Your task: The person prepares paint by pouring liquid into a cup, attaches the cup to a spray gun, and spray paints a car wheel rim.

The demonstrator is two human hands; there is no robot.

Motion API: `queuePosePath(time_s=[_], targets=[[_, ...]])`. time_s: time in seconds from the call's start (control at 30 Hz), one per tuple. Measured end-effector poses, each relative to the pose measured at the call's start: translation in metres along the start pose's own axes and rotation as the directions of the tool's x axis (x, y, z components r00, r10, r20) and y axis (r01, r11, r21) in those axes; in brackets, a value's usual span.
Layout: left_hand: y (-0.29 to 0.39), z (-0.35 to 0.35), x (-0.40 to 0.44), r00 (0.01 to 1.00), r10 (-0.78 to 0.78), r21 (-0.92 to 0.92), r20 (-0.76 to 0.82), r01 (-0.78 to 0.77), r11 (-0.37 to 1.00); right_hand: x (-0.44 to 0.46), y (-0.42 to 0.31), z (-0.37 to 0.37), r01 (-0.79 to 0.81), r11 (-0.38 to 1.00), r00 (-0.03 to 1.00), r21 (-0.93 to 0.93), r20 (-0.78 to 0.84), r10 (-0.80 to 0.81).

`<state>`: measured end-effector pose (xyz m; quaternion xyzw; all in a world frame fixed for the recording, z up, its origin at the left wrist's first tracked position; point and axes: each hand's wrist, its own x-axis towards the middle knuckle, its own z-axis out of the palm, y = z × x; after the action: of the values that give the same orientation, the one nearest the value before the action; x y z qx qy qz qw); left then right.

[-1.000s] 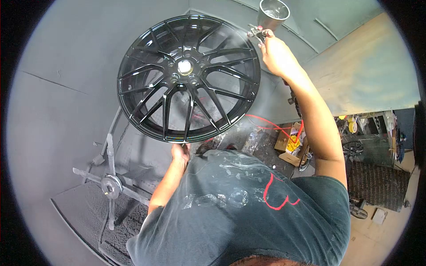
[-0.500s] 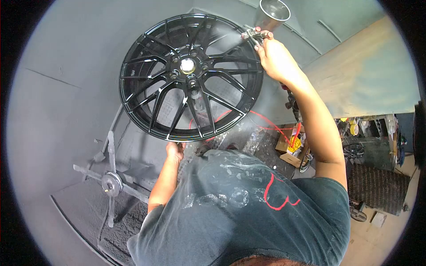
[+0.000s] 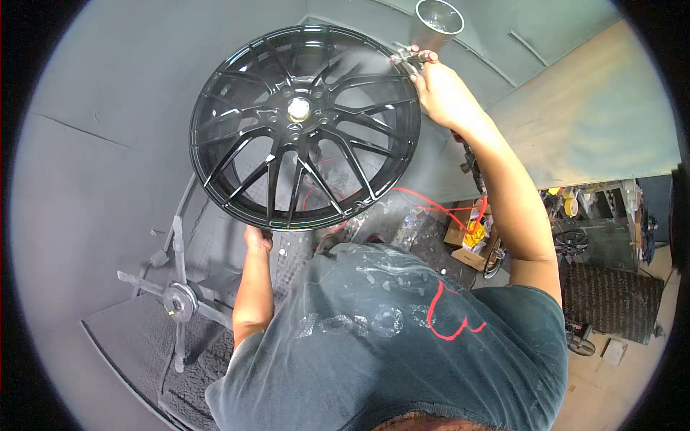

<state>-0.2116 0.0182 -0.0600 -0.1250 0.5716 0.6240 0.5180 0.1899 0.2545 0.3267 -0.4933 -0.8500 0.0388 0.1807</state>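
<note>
The wheel (image 3: 299,127) sits above the left hand (image 3: 257,239), perhaps steadied there; whether that hand grips, I cannot tell. The right hand (image 3: 449,97) grasps the spray gun (image 3: 433,37) beside the wheel's right edge, angling mist (image 3: 356,63) inward.

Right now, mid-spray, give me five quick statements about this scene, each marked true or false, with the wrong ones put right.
1. The right hand holds a spray gun. True.
2. The left hand is at the bottom edge of a wheel in the picture. True.
3. That wheel is white. False: it is black.
4. The hose is blue. False: the hose is red.
5. Something yellow lies in the cardboard box. True.
</note>
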Motion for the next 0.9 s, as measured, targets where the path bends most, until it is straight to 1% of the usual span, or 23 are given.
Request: queuePosePath(time_s=[0.07,0.1,0.13,0.2,0.27,0.33,0.4,0.43,0.5,0.53,0.6,0.63,0.67,0.7,0.73,0.83,0.87,0.9], targets=[[-0.006,-0.002,-0.012,0.999,-0.030,-0.002,0.025,0.030,1.000,-0.001,0.007,0.002,-0.104,0.994,0.993,-0.031,-0.064,0.102],[-0.012,-0.001,-0.020,0.997,-0.059,-0.003,0.050,0.060,0.998,-0.001,0.006,-0.005,-0.145,0.987,0.989,-0.068,0.009,0.146],[-0.022,-0.005,-0.023,0.997,-0.060,-0.002,0.050,0.060,0.998,-0.002,0.008,-0.005,-0.146,0.987,0.989,-0.069,0.009,0.147],[-0.043,-0.010,-0.031,0.977,-0.160,-0.023,0.137,0.165,0.986,-0.004,0.012,-0.004,-0.102,0.992,0.989,-0.079,-0.118,0.092],[-0.059,-0.003,-0.054,0.961,-0.246,0.012,0.130,0.246,0.969,-0.001,0.016,0.001,-0.104,0.990,0.990,-0.095,-0.103,0.094],[-0.071,0.006,-0.071,0.929,-0.303,0.122,0.213,0.283,0.951,-0.001,0.014,0.002,-0.102,0.989,0.992,-0.110,-0.090,0.092],[-0.083,0.011,-0.078,0.913,-0.340,0.160,0.227,0.310,0.937,-0.004,0.000,-0.003,-0.097,0.992,0.995,-0.077,-0.025,0.096],[-0.085,0.013,-0.079,0.913,-0.339,0.159,0.225,0.309,0.938,-0.006,-0.008,-0.006,-0.096,0.992,0.995,-0.076,-0.025,0.095],[-0.087,0.019,-0.081,0.908,-0.332,0.212,0.257,0.282,0.936,-0.009,-0.020,-0.015,-0.095,0.995,0.994,-0.009,0.043,0.096],[-0.084,0.022,-0.082,0.908,-0.331,0.212,0.256,0.282,0.936,-0.011,-0.025,-0.020,-0.095,0.995,0.994,-0.007,0.044,0.095],[-0.076,0.022,-0.083,0.935,-0.266,0.220,0.234,0.216,0.951,-0.014,-0.034,-0.029,-0.100,0.989,0.989,0.110,0.119,0.086],[-0.076,0.018,-0.078,0.939,-0.229,0.219,0.257,0.174,0.960,-0.013,-0.034,-0.030,-0.100,0.989,0.989,0.110,0.119,0.087],[-0.073,0.015,-0.075,0.939,-0.229,0.220,0.258,0.174,0.960,-0.013,-0.033,-0.031,-0.194,0.943,0.967,0.272,0.214,0.137],[-0.069,0.016,-0.073,0.944,-0.207,0.254,0.257,0.140,0.957,-0.013,-0.030,-0.032,-0.297,0.860,0.934,0.416,0.314,0.170],[-0.065,0.017,-0.073,0.948,-0.184,0.287,0.259,0.107,0.952,-0.012,-0.031,-0.035,-0.298,0.859,0.934,0.417,0.313,0.173],[-0.062,0.007,-0.056,0.945,-0.162,0.269,0.286,0.083,0.960,-0.008,-0.035,-0.036,-0.297,0.870,0.926,0.393,0.343,0.161],[-0.060,0.003,-0.050,0.940,-0.149,0.260,0.306,0.068,0.963,-0.006,-0.029,-0.030,-0.186,0.952,0.963,0.244,0.238,0.128],[-0.057,0.002,-0.047,0.937,-0.155,0.249,0.314,0.076,0.965,-0.003,-0.023,-0.024,-0.084,0.994,0.988,0.074,0.139,0.073]])
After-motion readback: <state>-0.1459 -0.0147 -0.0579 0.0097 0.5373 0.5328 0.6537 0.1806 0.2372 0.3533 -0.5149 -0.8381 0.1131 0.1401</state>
